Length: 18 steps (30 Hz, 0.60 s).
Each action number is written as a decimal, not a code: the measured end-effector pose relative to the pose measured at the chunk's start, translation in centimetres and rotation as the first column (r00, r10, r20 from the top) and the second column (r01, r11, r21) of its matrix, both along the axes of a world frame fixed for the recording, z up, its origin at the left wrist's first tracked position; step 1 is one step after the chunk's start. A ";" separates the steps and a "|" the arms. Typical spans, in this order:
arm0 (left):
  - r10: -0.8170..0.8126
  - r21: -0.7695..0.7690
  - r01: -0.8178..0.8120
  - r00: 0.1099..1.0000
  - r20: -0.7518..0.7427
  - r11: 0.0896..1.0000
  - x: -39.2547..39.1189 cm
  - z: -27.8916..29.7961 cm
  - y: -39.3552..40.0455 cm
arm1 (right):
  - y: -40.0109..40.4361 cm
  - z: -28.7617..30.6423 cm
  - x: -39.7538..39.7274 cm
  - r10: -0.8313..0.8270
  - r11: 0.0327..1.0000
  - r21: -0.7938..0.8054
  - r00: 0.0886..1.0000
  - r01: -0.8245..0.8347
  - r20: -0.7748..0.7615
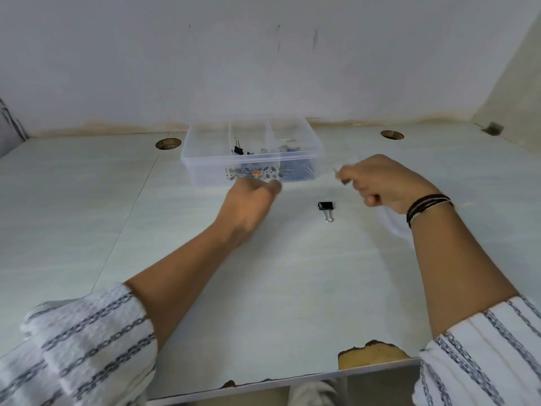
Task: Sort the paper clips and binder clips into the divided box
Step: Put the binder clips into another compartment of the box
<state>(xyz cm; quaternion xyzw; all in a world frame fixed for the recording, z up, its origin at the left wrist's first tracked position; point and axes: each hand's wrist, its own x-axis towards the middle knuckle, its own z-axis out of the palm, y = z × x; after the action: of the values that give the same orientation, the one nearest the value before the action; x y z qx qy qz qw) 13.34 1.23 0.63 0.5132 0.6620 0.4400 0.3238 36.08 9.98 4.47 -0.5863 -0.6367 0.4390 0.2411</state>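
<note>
I see a pale table (pixel 263 288) filling most of the view, with two round cable holes along its far edge and a chipped near edge. On it, toward the back, stands the clear divided box (pixel 202 168), three compartments across. The leftmost looks empty; the middle one holds binder clips (pixel 238 150), at least two black ones, though blur stops me counting further; the right one holds a heap of paper clips (pixel 289 148), too tangled to number.

My left hand (pixel 248 200) hovers loosely curled just before the box's front wall, and I cannot tell whether it carries anything. My right hand (pixel 383 183), wearing dark bracelets at the wrist, is pinched around something thin and silvery (pixel 339 175), probably a paper clip, held near the box's right end.

One black binder clip (pixel 326 208) lies on the table between my hands, apart from both. I judge the sorting nearly finished: that clip and whatever I pinch appear to be all that remains.
</note>
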 end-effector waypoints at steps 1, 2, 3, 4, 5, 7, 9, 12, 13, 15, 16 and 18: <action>-0.018 0.007 0.019 0.987 -0.161 1.000 0.9 0.1 0.7 | 0.1 0.3 0.0 -0.018 0.993 -0.120 0.975 -0.009 -0.223; -0.039 0.006 0.043 0.952 -0.304 0.999 2.0 0.2 1.3 | 0.2 0.4 0.2 -0.043 0.972 -0.228 0.909 -0.058 -0.414; -0.062 -0.015 0.061 0.913 -0.403 0.998 3.1 0.2 1.9 | 0.3 0.5 0.3 -0.067 0.947 -0.297 0.833 -0.120 -0.550; -0.083 -0.055 0.064 0.874 -0.479 0.996 4.1 0.1 2.4 | 0.3 0.5 0.5 -0.084 0.928 -0.329 0.761 -0.175 -0.643; -0.096 -0.101 0.048 0.828 -0.553 0.994 5.1 0.1 2.8 | 0.5 0.3 0.7 -0.092 0.920 -0.331 0.707 -0.210 -0.702; -0.110 -0.146 0.010 0.707 -0.698 0.989 6.7 0.0 3.4 | 0.8 -0.1 0.9 -0.098 0.924 -0.313 0.656 -0.219 -0.749; -0.094 -0.124 -0.006 0.619 -0.780 0.992 7.6 -0.1 3.9 | 0.9 -0.4 0.7 -0.100 0.933 -0.305 0.673 -0.194 -0.733; -0.093 -0.124 -0.009 0.609 -0.787 0.992 8.2 0.2 4.5 | 1.1 -0.6 0.3 -0.105 0.940 -0.309 0.738 -0.145 -0.667; -0.103 -0.135 -0.005 0.618 -0.780 0.991 8.3 0.2 4.6 | 1.1 -0.7 0.2 -0.106 0.940 -0.311 0.748 -0.140 -0.655; -0.123 -0.158 0.001 0.628 -0.768 0.987 8.2 0.4 4.8 | 1.1 -0.6 0.1 -0.115 0.939 -0.318 0.751 -0.131 -0.650; -0.128 -0.164 0.006 0.651 -0.748 0.986 7.8 0.4 4.8 | 1.0 -0.5 0.1 -0.123 0.939 -0.319 0.747 -0.125 -0.654; -0.108 -0.160 0.015 0.795 -0.597 0.987 6.7 0.9 4.9 | 0.9 -0.4 0.0 -0.149 0.943 -0.317 0.723 -0.102 -0.675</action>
<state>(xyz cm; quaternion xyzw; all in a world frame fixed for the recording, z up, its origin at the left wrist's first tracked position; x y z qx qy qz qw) 20.01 6.15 1.52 0.6225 0.7441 0.1929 0.1470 36.04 10.86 4.10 -0.4206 -0.4099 0.7230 0.3637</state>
